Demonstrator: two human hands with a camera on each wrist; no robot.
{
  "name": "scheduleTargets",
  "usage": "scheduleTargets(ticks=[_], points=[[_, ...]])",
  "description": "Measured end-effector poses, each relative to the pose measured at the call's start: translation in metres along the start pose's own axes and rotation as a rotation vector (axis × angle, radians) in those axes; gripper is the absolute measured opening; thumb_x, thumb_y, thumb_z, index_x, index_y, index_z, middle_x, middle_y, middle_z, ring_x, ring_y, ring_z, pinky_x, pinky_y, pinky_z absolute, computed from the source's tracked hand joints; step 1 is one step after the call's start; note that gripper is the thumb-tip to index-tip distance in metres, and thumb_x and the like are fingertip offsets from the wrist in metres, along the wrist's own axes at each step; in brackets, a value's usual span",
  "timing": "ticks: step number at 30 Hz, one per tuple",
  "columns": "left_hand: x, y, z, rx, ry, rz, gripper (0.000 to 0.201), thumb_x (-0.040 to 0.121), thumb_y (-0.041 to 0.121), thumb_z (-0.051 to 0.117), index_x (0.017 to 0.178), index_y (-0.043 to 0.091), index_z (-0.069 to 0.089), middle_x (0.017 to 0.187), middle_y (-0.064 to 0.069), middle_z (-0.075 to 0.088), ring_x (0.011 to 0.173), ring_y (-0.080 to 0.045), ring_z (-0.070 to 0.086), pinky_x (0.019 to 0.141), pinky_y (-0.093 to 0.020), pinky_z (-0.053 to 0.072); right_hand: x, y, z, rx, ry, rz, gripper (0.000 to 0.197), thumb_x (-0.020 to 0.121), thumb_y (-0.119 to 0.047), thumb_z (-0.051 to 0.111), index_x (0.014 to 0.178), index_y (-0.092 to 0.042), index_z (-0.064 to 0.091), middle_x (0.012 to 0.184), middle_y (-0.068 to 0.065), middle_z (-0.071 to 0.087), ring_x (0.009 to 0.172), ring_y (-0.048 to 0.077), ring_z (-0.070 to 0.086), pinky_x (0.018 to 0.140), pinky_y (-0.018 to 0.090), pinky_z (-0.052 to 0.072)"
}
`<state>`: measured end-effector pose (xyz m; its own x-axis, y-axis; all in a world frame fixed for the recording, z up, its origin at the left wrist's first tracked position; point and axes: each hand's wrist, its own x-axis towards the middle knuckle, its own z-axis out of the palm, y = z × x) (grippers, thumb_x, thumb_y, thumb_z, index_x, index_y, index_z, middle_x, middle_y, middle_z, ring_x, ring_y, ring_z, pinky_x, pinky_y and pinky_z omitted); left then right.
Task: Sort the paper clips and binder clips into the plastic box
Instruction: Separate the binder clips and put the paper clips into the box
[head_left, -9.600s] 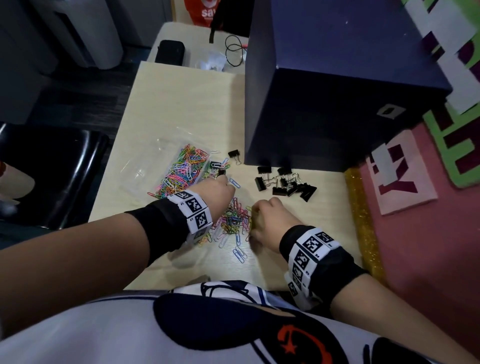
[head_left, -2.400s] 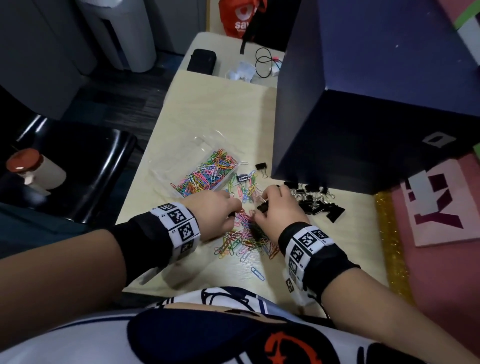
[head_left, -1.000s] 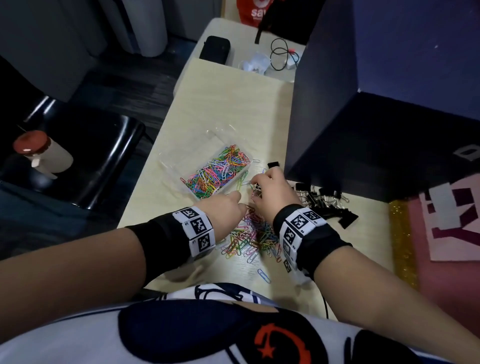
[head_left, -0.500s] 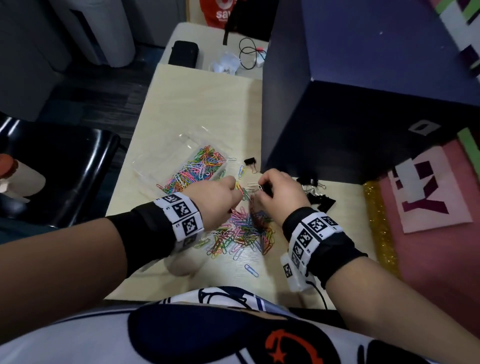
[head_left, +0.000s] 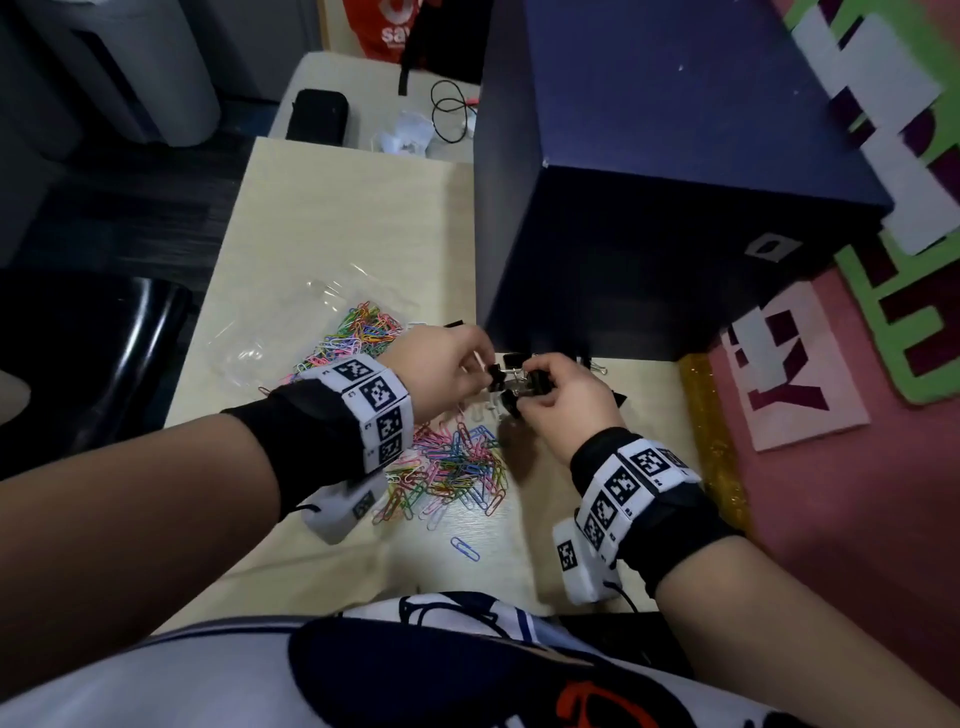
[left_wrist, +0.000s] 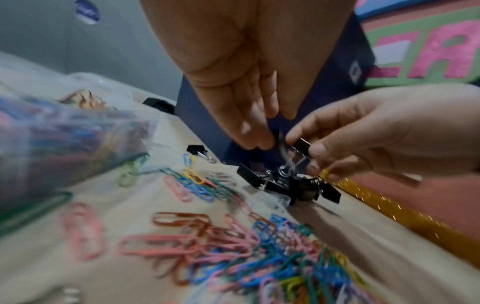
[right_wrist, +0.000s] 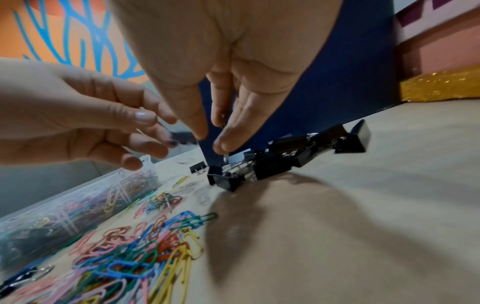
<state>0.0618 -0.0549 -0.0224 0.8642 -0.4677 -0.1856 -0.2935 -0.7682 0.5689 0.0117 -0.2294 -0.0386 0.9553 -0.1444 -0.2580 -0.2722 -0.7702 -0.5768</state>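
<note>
Both hands hover above the wooden table (head_left: 332, 218) and pull at a tangled bunch of black binder clips (head_left: 511, 387). My left hand (head_left: 480, 364) pinches one clip of the bunch from the left. From the right, my right hand (head_left: 530, 387) pinches another by its wire handles (left_wrist: 302, 145). More binder clips (right_wrist: 285, 162) lie heaped below, against the blue box. Loose coloured paper clips (head_left: 452, 467) are spread near my wrists. The clear plastic box (head_left: 291, 332) at the left holds many paper clips (head_left: 363, 327). One binder clip (left_wrist: 197, 149) lies alone near it.
A large dark blue box (head_left: 649, 208) stands at the back right of the table. A gold glitter strip (head_left: 711, 441) edges the table's right side, with a pink and green felt board beyond. A black chair (head_left: 78, 364) is left. A black case (head_left: 317, 114) and cables lie farther back.
Both hands have risen off the table with a bunch of binder clips held between them. Half a second ago they were low, among the clips.
</note>
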Motion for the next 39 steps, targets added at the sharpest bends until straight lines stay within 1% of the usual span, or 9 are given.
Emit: scheduleTargets(ticks=[4,7,11,14,20,24,30,34,39], points=[[0.019,-0.004,0.011,0.033,0.029,-0.089,0.035,0.091,0.018,0.051,0.126,0.021,0.052,0.124,-0.002,0.059,0.105,-0.022,0.061,0.093,-0.032,0.046,-0.001,0.006,-0.006,0.024,0.043,0.042,0.025,0.096,-0.018,0.044,0.114,-0.024,0.060,0.109,0.006,0.066,0.098,0.022,0.064,0.089,0.035,0.051],[0.031,-0.012,0.016,0.128,0.009,-0.146,0.043,0.087,0.001,0.046,0.128,0.012,0.048,0.132,-0.013,0.046,0.114,-0.033,0.054,0.094,-0.036,0.043,-0.001,0.009,-0.010,-0.052,0.071,0.032,0.026,0.095,-0.015,0.045,0.116,-0.022,0.060,0.119,0.006,0.059,0.100,0.022,0.062,0.088,0.026,0.048],[0.036,-0.018,0.019,0.303,-0.108,-0.139,0.056,0.080,-0.005,0.049,0.132,0.014,0.045,0.132,-0.011,0.048,0.113,-0.033,0.054,0.094,-0.037,0.046,-0.002,0.007,-0.011,-0.127,0.068,0.026,0.038,0.095,-0.016,0.048,0.133,-0.019,0.050,0.137,0.006,0.043,0.112,0.021,0.055,0.087,0.021,0.039],[0.035,-0.021,0.022,0.495,-0.143,-0.082,0.053,0.083,0.000,0.052,0.134,0.012,0.044,0.121,-0.014,0.052,0.110,-0.034,0.053,0.091,-0.040,0.047,-0.005,0.005,-0.007,-0.186,0.085,0.039,0.043,0.094,-0.019,0.050,0.137,-0.020,0.044,0.142,0.005,0.033,0.100,0.024,0.060,0.079,0.025,0.048],[0.023,-0.023,0.022,0.615,-0.155,0.009,0.022,0.087,0.008,0.053,0.109,0.008,0.056,0.104,-0.013,0.055,0.096,-0.035,0.057,0.080,-0.042,0.046,-0.004,-0.005,0.006,-0.296,0.038,-0.158,0.033,0.092,-0.018,0.051,0.125,-0.017,0.054,0.128,0.005,0.046,0.109,0.024,0.053,0.087,0.030,0.046],[0.019,-0.027,0.020,0.617,-0.187,0.062,0.022,0.085,0.006,0.053,0.106,0.010,0.056,0.105,-0.011,0.056,0.096,-0.033,0.056,0.082,-0.042,0.049,-0.002,-0.013,0.015,-0.282,-0.084,-0.221,0.025,0.093,-0.017,0.048,0.116,-0.017,0.059,0.119,0.003,0.054,0.114,0.020,0.050,0.096,0.032,0.044],[0.017,-0.022,0.019,0.384,-0.102,-0.001,0.024,0.087,0.017,0.056,0.110,0.012,0.053,0.108,-0.012,0.059,0.099,-0.033,0.059,0.088,-0.041,0.047,-0.007,-0.015,0.017,-0.281,-0.111,-0.213,0.024,0.094,-0.015,0.046,0.111,-0.015,0.062,0.116,0.005,0.054,0.110,0.021,0.051,0.088,0.023,0.037],[0.017,-0.012,0.016,0.134,0.030,-0.043,0.033,0.089,0.026,0.057,0.120,0.017,0.052,0.117,-0.009,0.061,0.106,-0.030,0.058,0.090,-0.040,0.048,-0.009,-0.017,0.023,-0.319,-0.184,-0.191,0.031,0.093,-0.010,0.044,0.120,-0.011,0.059,0.120,0.010,0.053,0.108,0.027,0.053,0.089,0.026,0.039],[0.000,-0.021,0.009,0.222,0.059,0.012,0.035,0.089,0.014,0.054,0.123,0.016,0.052,0.122,-0.010,0.053,0.112,-0.032,0.052,0.094,-0.041,0.045,-0.005,-0.032,0.035,-0.346,-0.330,-0.199,0.052,0.088,-0.005,0.044,0.139,-0.017,0.042,0.139,0.008,0.037,0.125,0.027,0.041,0.107,0.032,0.036]])
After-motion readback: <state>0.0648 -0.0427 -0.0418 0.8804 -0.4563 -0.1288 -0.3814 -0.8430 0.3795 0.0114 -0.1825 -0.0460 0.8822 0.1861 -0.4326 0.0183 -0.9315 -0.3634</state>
